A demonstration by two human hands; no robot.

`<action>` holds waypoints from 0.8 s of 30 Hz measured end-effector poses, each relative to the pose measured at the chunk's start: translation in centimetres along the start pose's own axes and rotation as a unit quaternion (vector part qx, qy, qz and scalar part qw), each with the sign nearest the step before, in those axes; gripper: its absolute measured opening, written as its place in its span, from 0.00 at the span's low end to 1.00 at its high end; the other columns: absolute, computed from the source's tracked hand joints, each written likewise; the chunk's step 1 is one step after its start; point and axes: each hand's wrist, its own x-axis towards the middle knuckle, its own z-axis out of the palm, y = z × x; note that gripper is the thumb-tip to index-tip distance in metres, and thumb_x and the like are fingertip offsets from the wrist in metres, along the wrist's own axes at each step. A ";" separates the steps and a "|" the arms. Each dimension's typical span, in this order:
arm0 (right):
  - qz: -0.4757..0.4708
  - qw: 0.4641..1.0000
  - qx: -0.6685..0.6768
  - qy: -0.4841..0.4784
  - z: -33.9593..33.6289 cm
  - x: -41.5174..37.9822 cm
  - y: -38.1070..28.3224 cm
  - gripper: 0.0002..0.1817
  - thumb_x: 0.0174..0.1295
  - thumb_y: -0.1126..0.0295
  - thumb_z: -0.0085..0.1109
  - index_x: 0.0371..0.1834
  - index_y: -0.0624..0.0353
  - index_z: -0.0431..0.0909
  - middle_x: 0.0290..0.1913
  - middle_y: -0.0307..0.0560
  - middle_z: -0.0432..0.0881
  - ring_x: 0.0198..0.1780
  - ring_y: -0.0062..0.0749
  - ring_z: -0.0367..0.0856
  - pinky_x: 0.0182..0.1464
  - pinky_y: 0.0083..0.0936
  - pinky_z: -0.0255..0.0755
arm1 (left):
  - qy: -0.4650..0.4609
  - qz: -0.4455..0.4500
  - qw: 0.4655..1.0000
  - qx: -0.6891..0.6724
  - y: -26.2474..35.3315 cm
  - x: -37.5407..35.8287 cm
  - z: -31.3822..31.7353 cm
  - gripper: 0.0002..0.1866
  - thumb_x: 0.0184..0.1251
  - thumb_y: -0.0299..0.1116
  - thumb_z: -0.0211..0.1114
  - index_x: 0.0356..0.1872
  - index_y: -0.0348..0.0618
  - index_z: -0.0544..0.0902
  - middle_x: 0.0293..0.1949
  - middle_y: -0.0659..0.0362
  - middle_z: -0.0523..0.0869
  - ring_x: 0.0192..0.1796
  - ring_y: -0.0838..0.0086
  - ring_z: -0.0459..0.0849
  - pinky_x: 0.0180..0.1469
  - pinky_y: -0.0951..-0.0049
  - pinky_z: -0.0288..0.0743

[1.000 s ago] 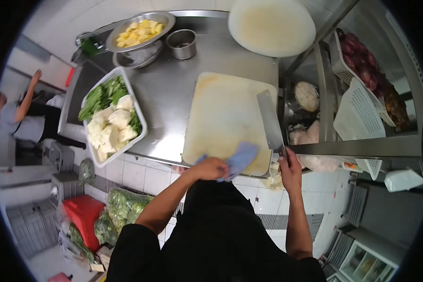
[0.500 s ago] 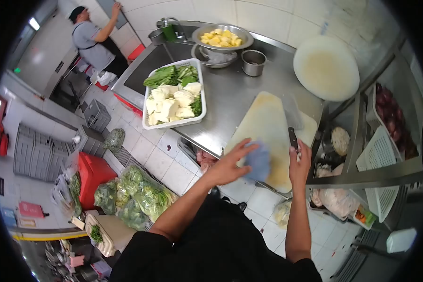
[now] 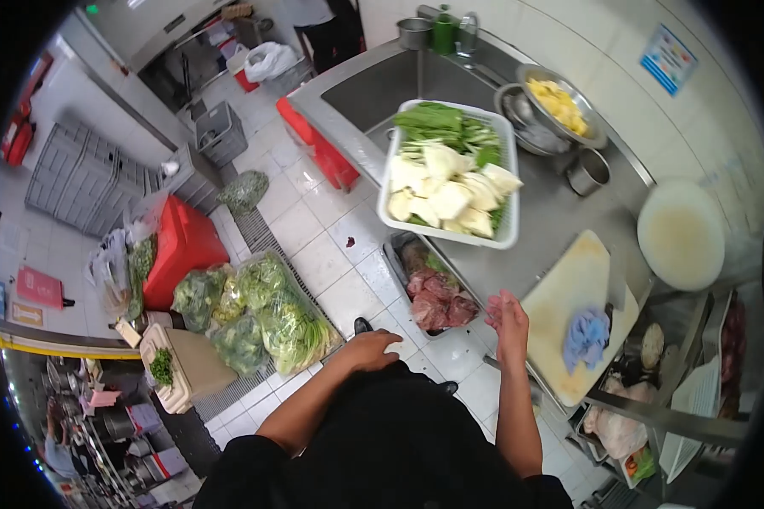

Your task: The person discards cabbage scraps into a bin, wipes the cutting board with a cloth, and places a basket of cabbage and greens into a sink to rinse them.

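My left hand (image 3: 373, 349) is in front of my body over the floor, its fingers apart and nothing in it. Close to the counter's front edge is my right hand (image 3: 508, 322), raised with its fingers stretched out and empty. To its right a crumpled blue cloth (image 3: 585, 340) lies on the stained cutting board (image 3: 560, 297). Beside the cloth shows the dark handle of a knife (image 3: 609, 314). A white basket (image 3: 388, 182) with leafy greens (image 3: 444, 127) and pale cut vegetable pieces (image 3: 450, 199) stands on the steel counter (image 3: 526, 263).
Behind the basket are a sink (image 3: 373, 89), a bowl of yellow pieces (image 3: 560, 106) and a metal cup (image 3: 587, 171). Below the counter edge sits a tub of meat (image 3: 437, 297). Bagged greens (image 3: 284, 318) and a red bin (image 3: 182, 246) stand on the floor. Part of a person (image 3: 327, 34) shows behind.
The view has turned left. The blue cloth now lies on the board, away from my left hand, which has drawn back toward my body. My right hand has moved off the knife handle.
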 end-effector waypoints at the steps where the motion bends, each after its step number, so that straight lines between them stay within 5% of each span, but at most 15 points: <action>1: 0.038 0.999 0.002 0.000 2.3 1.2 -0.2 0.24 0.67 0.56 0.51 0.60 0.60 0.67 0.52 0.47 0.76 0.45 0.29 0.75 0.45 0.27 0.71 | 0.014 -0.015 1.000 -0.016 -2.3 -0.9 -1.2 0.25 0.61 0.45 0.58 0.58 0.46 0.73 0.54 0.46 0.77 0.57 0.53 0.74 0.60 0.61 0.68; 4: 0.072 0.992 0.078 0.063 8.6 4.7 0.3 0.34 0.64 0.59 0.55 0.68 0.62 0.55 0.59 0.48 0.69 0.51 0.33 0.73 0.50 0.32 0.68 | 0.022 -0.045 0.998 -0.034 -8.0 -2.5 -5.7 0.25 0.61 0.43 0.58 0.58 0.44 0.74 0.55 0.45 0.76 0.57 0.53 0.75 0.60 0.61 0.68; 11: 0.038 0.981 0.097 0.163 15.9 9.5 0.7 0.26 0.58 0.62 0.59 0.60 0.47 0.62 0.56 0.45 0.68 0.54 0.39 0.69 0.54 0.43 0.64 | 0.052 -0.022 0.991 -0.120 -15.7 -1.0 -17.9 0.24 0.61 0.45 0.59 0.56 0.45 0.76 0.53 0.46 0.78 0.54 0.55 0.78 0.57 0.63 0.70; 15: 0.050 0.963 0.109 0.239 19.1 10.3 -0.1 0.27 0.58 0.63 0.59 0.61 0.48 0.62 0.55 0.45 0.70 0.52 0.41 0.73 0.44 0.43 0.72 | 0.048 0.025 0.979 -0.196 -16.7 4.7 -24.0 0.23 0.62 0.42 0.59 0.57 0.42 0.75 0.51 0.49 0.80 0.47 0.62 0.82 0.52 0.67 0.73; 18: 0.057 0.961 0.135 0.234 19.5 10.7 -0.2 0.28 0.59 0.63 0.58 0.62 0.50 0.61 0.56 0.46 0.70 0.51 0.41 0.74 0.43 0.42 0.74 | 0.056 0.067 0.942 -0.325 -17.5 10.7 -26.4 0.20 0.65 0.34 0.58 0.57 0.41 0.74 0.45 0.58 0.81 0.45 0.74 0.80 0.49 0.76 0.72; 24: 0.014 0.951 0.193 0.239 19.2 13.0 -0.3 0.27 0.62 0.66 0.54 0.64 0.52 0.60 0.56 0.49 0.71 0.52 0.43 0.75 0.46 0.43 0.76 | 0.064 0.030 0.919 -0.388 -16.2 20.9 -35.2 0.22 0.66 0.36 0.58 0.60 0.45 0.72 0.43 0.63 0.78 0.43 0.78 0.77 0.43 0.74 0.74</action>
